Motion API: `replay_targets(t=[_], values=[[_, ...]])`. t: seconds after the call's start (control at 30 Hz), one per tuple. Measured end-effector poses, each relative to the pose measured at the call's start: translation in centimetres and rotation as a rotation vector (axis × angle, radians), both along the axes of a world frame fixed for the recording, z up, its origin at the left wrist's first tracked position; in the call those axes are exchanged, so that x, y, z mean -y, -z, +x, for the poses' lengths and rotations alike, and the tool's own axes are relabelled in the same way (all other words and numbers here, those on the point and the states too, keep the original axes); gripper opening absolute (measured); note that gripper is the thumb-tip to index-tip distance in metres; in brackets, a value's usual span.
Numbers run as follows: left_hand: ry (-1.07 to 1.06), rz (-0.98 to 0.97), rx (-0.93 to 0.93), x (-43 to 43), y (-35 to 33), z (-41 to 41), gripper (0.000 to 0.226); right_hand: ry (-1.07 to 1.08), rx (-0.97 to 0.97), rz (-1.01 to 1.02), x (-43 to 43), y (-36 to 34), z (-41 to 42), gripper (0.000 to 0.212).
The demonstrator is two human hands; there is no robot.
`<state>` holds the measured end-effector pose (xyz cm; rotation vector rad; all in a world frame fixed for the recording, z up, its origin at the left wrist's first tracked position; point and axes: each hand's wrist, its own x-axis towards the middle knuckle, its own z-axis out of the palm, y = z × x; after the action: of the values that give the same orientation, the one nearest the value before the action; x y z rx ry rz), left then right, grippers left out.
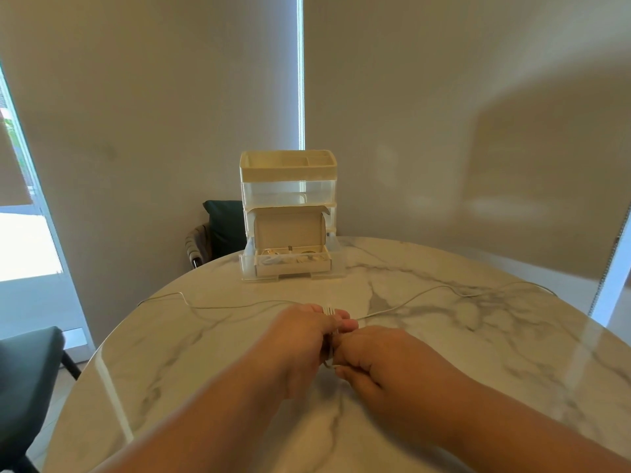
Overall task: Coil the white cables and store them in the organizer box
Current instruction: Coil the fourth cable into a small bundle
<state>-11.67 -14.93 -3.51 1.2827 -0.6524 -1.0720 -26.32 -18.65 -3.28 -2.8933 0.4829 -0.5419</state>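
In the head view, both hands meet low over the marble worktop [164, 363], just below the middle of the frame. The left hand [304, 339] curls its fingers round a small bundle of loops of the white cable [409, 299], whose tops show above its knuckles. The right hand [379, 356], touching it at three o'clock, pinches the strand close to the bundle, probably so that the next loop feeds on tight. From the hands, slack cable lies on the worktop toward ten o'clock and toward two o'clock; whether this is one cable or two I cannot tell. The organizer box [288, 179] stands well apart at twelve o'clock, its lower drawer pulled out and carrying an open cardboard box [290, 230] with white cabling already inside, seemingly ready for this coil.
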Motion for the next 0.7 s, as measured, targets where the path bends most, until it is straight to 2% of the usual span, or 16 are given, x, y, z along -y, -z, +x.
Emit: replay_targets(t=[0.13, 0.37, 0.43, 0.57, 0.63, 0.7], values=[[-0.005, -0.034, -0.036, 0.1, 0.0, 0.1, 0.018, 0.003, 0.025, 0.028, 0.3, 0.0, -0.2, 0.012], [0.034, -0.048, 0.022, 0.0, -0.1, 0.3, 0.02, -0.019, 0.064, 0.034, 0.7, 0.1, -0.2, 0.013], [0.079, -0.021, 0.163, -0.1, 0.2, 0.5, 0.016, -0.038, 0.087, 0.032, 0.8, -0.1, -0.2, 0.013], [0.175, 0.119, 0.796, -0.3, 0.4, 1.0, 0.023, -0.057, 0.135, -0.059, 1.0, -0.4, -0.3, 0.013], [0.233, 0.092, 0.928, -0.2, 0.5, 1.1, 0.015, -0.031, 0.169, -0.046, 1.2, -0.6, -0.6, 0.01], [0.276, 0.098, 0.991, -0.1, 0.4, 1.0, 0.017, -0.02, 0.197, -0.027, 1.3, -0.7, -0.8, 0.008]])
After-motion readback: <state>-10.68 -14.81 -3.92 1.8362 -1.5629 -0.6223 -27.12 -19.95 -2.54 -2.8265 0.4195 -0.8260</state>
